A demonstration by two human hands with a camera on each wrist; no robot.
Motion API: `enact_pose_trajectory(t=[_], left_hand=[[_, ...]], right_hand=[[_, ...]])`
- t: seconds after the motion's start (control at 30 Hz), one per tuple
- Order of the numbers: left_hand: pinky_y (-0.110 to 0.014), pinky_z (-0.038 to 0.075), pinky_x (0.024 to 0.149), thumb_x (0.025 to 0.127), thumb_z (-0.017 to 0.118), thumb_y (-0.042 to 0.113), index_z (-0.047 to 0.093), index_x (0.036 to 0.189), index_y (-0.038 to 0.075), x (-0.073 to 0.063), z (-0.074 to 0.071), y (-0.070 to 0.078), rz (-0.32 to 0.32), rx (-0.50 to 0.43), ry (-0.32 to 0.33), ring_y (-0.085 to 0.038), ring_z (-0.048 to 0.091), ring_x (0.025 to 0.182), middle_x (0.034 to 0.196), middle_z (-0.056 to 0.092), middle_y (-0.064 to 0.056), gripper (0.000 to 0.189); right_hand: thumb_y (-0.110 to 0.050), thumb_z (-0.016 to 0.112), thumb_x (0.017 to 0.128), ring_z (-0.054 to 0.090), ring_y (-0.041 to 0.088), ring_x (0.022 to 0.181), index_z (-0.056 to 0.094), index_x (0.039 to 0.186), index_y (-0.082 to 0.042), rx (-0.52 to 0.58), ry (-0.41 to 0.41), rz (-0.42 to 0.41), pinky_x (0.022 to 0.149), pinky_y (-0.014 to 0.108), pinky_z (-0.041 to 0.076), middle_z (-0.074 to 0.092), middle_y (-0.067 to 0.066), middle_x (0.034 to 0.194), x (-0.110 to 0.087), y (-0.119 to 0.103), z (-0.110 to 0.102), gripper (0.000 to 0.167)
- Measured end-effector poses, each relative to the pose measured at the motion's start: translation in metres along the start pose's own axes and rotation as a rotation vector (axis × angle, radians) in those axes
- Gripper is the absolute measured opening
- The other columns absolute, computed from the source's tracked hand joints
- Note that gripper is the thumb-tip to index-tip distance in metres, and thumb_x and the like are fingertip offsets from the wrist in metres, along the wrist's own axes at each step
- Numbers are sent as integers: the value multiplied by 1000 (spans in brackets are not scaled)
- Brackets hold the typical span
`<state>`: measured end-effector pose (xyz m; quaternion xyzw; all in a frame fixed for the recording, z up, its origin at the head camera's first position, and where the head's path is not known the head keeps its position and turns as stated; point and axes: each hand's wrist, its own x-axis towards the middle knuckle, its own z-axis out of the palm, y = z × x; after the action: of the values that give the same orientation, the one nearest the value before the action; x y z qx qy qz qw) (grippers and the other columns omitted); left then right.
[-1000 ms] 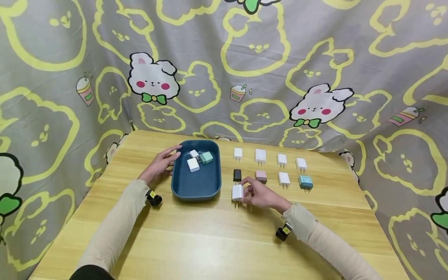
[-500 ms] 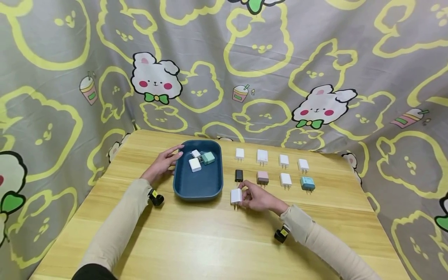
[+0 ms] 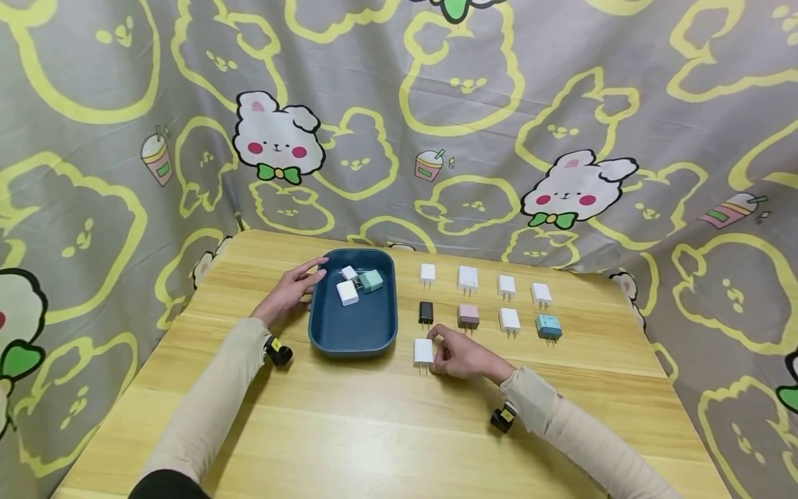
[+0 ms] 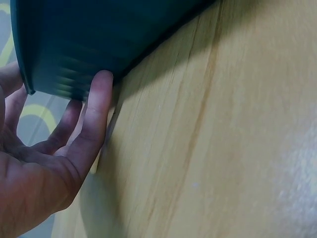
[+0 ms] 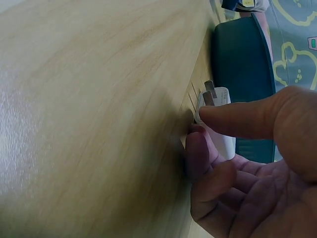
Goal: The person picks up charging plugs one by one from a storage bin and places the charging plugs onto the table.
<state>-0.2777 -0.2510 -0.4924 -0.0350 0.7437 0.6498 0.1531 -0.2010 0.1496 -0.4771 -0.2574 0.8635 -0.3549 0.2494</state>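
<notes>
A white charger plug (image 3: 423, 352) with two metal prongs is at the tabletop, prongs toward the near edge. My right hand (image 3: 464, 353) pinches its right side between thumb and fingers; in the right wrist view the thumb (image 5: 247, 119) covers part of the charger plug (image 5: 225, 144). My left hand (image 3: 288, 292) rests against the left side of a dark blue tray (image 3: 352, 350), fingers extended at its rim. In the left wrist view, the fingertips touch the tray's outer wall (image 4: 99, 34). Two white charger plugs (image 3: 348, 293) and a green charger plug (image 3: 370, 281) lie inside the tray.
Right of the tray, charger plugs stand in two rows. Several white ones (image 3: 467, 278) form the back row. The front row has a black one (image 3: 426, 312), a pink one (image 3: 468, 316), a white one (image 3: 509, 319) and a blue one (image 3: 548, 326). A patterned curtain (image 3: 374, 201) hangs behind the table.
The white charger plug in my right hand has turned a little and shifted slightly toward the near edge and right. My left hand stays at the tray; the head view has shifted slightly.
</notes>
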Motion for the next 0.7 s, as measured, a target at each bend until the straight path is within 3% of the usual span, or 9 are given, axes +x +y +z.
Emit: enact_pose_trajectory(t=[0.3, 0.43, 0.7], left_hand=[[-28, 54, 65, 106, 53, 38, 38, 157, 32, -9, 2, 16, -47, -17, -26, -19, 64, 94, 149, 46, -23, 54], [-28, 53, 64, 104, 54, 44, 39, 156, 35, 0, -3, 3, -27, -10, -17, -16, 64, 91, 148, 46, -22, 56], [-28, 55, 66, 98, 58, 54, 43, 153, 38, 3, -2, -3, -2, 14, 3, -13, 66, 92, 146, 50, -20, 59]], right_hand=[[8, 69, 83, 58, 9, 67, 50, 130, 1, -29, -16, 8, 64, 21, 47, 67, 6, 76, -4, -5, -8, 51], [10, 68, 82, 62, 11, 71, 48, 135, 4, -41, -21, 29, 68, 24, 52, 69, 10, 81, -7, -10, -19, 56], [-3, 73, 88, 59, 12, 68, 49, 137, 7, -101, 25, 27, 64, 27, 49, 67, 7, 81, -5, -23, -50, 56]])
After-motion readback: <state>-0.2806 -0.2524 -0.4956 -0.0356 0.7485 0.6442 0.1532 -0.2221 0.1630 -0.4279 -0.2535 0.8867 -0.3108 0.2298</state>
